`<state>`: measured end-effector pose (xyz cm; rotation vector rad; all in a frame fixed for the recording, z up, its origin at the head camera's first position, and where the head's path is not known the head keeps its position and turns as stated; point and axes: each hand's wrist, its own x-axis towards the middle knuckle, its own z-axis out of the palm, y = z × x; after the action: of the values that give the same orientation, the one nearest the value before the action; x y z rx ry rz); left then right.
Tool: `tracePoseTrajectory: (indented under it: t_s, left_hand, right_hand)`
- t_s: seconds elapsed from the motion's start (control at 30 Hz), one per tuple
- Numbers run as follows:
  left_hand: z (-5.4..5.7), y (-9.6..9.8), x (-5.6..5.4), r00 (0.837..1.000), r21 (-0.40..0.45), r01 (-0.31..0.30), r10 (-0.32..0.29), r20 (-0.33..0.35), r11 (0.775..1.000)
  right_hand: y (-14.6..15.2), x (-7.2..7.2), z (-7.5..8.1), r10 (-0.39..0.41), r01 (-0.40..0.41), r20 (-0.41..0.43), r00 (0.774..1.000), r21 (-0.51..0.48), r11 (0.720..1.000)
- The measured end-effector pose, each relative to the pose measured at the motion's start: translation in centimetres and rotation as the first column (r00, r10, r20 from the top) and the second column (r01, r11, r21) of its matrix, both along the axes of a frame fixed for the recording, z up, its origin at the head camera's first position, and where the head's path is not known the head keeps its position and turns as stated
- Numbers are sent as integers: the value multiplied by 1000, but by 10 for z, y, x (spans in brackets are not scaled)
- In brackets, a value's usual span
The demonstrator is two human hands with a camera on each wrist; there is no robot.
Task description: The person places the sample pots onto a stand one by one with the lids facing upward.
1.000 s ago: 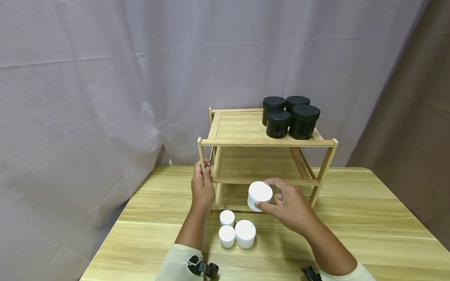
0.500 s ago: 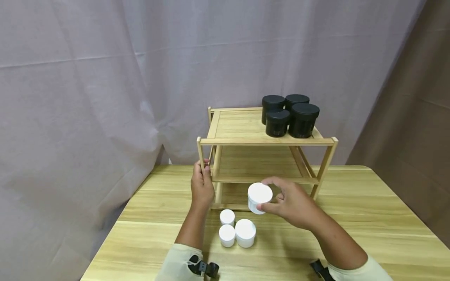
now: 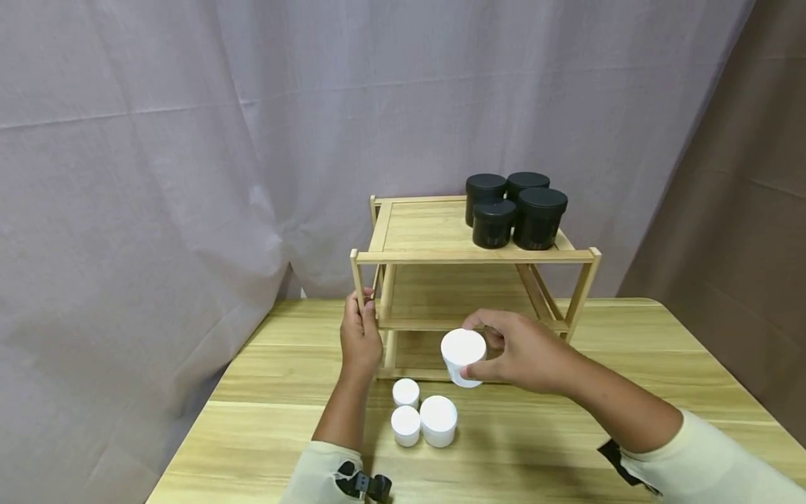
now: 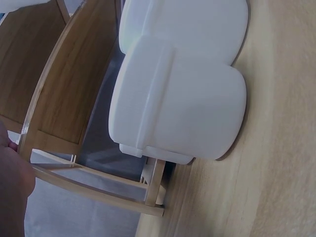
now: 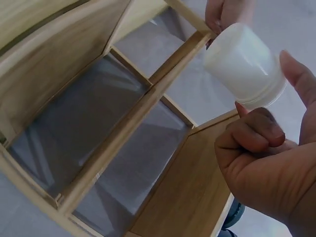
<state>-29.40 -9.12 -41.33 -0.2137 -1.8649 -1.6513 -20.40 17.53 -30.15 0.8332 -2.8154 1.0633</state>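
Observation:
A wooden shelf rack point(image 3: 472, 257) with three tiers stands on the table. My left hand point(image 3: 362, 339) holds its front left post, about level with the middle tier. With thumb and fingers, my right hand point(image 3: 522, 353) pinches a white lidded jar point(image 3: 463, 358) in front of the lower tiers, lid up and slightly tilted. The right wrist view shows the same jar point(image 5: 244, 64) between thumb and fingers, clear of the rack. Below it, on the table, a larger white jar point(image 3: 439, 421) and two smaller white jars point(image 3: 406, 425) stand close together.
Several black lidded jars point(image 3: 539, 218) are grouped at the right of the top tier. Rails edge the tiers front and back. A grey curtain point(image 3: 189, 175) hangs behind the wooden table point(image 3: 252, 420), and a brown one point(image 3: 711, 231) at the right.
My right forearm has swung outward to the right, and the hand has turned with the white jar, which tilts a little more. My left hand stays on the post.

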Motion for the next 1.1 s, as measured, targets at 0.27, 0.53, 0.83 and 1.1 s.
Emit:
tracePoseTrajectory:
  t_s: [0.27, 0.53, 0.83, 1.1]
  left_hand:
    - [-2, 0, -1, 1000, -1, 2, -2, -5, 1000]
    - [0, 1, -2, 1000, 6, 6, -6, -12, 1000]
    - [0, 2, -1, 1000, 1, 2, -2, -19, 1000]
    - [0, 0, 1, 1000, -1, 3, -3, -5, 1000]
  right_hand:
    - [5, 3, 25, 54, -53, -30, 998, 37, 998]
    - [7, 5, 44, 90, -84, -58, 994, 96, 992]
    - [8, 8, 58, 129, -102, -144, 981, 181, 978]
    - [2, 5, 81, 173, -126, -258, 951, 190, 974]
